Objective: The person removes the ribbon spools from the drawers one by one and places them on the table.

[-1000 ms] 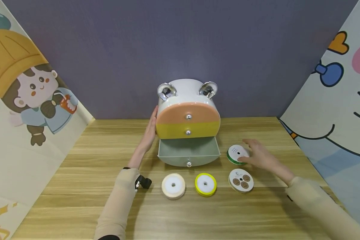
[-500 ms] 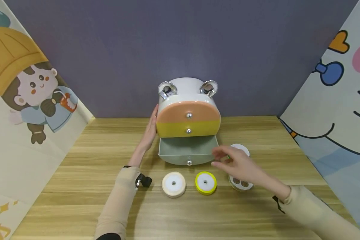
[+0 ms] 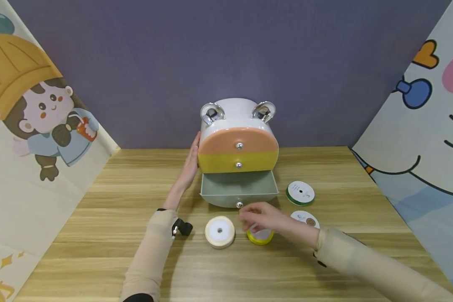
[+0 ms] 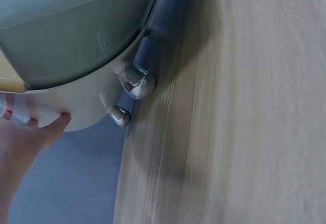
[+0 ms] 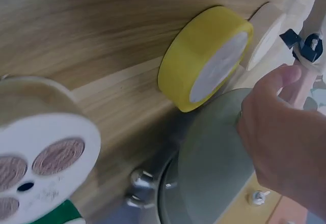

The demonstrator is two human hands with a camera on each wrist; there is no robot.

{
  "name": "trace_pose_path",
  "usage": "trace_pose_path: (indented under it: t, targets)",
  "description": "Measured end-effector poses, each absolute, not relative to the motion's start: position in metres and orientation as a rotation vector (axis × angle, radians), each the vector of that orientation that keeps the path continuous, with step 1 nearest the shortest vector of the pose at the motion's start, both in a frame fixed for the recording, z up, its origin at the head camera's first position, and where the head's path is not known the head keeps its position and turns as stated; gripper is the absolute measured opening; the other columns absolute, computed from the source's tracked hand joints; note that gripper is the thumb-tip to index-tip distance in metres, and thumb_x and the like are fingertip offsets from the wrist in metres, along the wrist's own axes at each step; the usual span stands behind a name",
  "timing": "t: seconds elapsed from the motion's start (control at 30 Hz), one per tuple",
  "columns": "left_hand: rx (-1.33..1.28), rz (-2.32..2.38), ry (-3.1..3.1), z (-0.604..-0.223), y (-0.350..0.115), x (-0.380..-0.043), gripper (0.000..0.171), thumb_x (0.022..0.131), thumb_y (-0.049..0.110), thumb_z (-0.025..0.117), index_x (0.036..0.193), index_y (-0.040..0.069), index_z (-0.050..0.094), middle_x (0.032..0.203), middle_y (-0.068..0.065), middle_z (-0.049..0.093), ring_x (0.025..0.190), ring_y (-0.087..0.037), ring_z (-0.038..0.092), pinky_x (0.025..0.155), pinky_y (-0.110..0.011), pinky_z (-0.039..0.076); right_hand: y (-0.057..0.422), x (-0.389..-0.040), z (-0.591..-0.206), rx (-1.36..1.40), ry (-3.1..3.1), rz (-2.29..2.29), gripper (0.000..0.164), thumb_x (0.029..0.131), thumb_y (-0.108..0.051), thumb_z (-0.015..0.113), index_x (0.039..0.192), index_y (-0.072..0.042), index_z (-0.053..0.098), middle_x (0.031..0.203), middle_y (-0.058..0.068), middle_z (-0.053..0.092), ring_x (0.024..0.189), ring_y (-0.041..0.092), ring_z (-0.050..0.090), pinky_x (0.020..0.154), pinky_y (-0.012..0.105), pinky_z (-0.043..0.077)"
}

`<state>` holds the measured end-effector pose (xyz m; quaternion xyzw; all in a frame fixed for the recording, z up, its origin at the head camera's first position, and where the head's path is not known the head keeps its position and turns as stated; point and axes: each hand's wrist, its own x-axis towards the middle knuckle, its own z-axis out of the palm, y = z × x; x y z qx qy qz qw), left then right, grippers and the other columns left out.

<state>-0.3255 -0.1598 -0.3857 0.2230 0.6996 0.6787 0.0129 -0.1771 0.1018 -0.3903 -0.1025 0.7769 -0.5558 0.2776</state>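
A small white drawer cabinet (image 3: 238, 113) with silver ring-shaped ears stands at the back of the table. Its lowest, grey-green drawer (image 3: 222, 200) is pulled out; the orange and yellow drawers above are closed. My left hand (image 3: 188, 165) rests along the cabinet's left side, fingertips against its white shell (image 4: 86, 104) in the left wrist view. In front of the open drawer is my right hand (image 3: 260, 216), loosely bent, fingertips just below the silver knob (image 3: 239, 204). It partly covers a yellow ribbon spool (image 3: 260, 239). Whether the fingertips touch the drawer is hidden.
A cream ribbon spool (image 3: 219, 232) lies left of the yellow one. At right lie a green-edged spool (image 3: 300, 193) and, partly behind the right forearm, a spool with brown circles (image 3: 305, 218). Dark back wall (image 3: 230, 50) and printed side panels (image 3: 407, 126) enclose the wooden table (image 3: 109, 235).
My right hand has moved left from the green-edged spool, past the drawer's right corner, to the drawer knob. That spool stays on the table. My left hand keeps its place.
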Motion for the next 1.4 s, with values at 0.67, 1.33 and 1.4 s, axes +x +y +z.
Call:
trace_pose_path:
  t: [0.67, 1.33, 1.4]
  targets:
    - [0.708, 2.123, 2.224, -0.402, -0.158, -0.338, 0.050, 0.108, 0.046, 0.016, 0.158, 0.043, 0.013, 0.168, 0.015, 0.008, 0.156, -0.016, 0.009, 0.125, -0.055, 0.016, 0.087, -0.199, -0.401, 0.124, 1.521, -1.863, 0.045, 0.106, -0.011, 0.040, 0.135, 0.023, 0.037, 0.085, 0.005, 0.071, 0.079, 0.010, 0.071, 0.078, 0.021, 0.060]
    - [0.713, 2.112, 2.215, -0.384, -0.158, -0.327, 0.051, 0.110, 0.030, 0.015, 0.161, 0.027, 0.009, 0.170, 0.002, 0.005, 0.157, -0.023, 0.006, 0.126, -0.053, 0.013, 0.084, -0.224, -0.401, 0.194, 1.554, -1.901, 0.046, 0.108, -0.014, 0.038, 0.139, 0.019, 0.038, 0.086, 0.004, 0.072, 0.078, 0.009, 0.071, 0.078, 0.020, 0.060]
    - [0.702, 2.106, 2.231, -0.383, -0.158, -0.326, 0.051, 0.110, 0.030, 0.015, 0.161, 0.027, 0.010, 0.170, 0.002, 0.005, 0.157, -0.022, 0.006, 0.126, -0.053, 0.013, 0.085, -0.228, -0.401, 0.200, 1.565, -1.907, 0.046, 0.108, -0.014, 0.038, 0.139, 0.019, 0.037, 0.084, 0.003, 0.072, 0.077, 0.008, 0.071, 0.077, 0.019, 0.060]
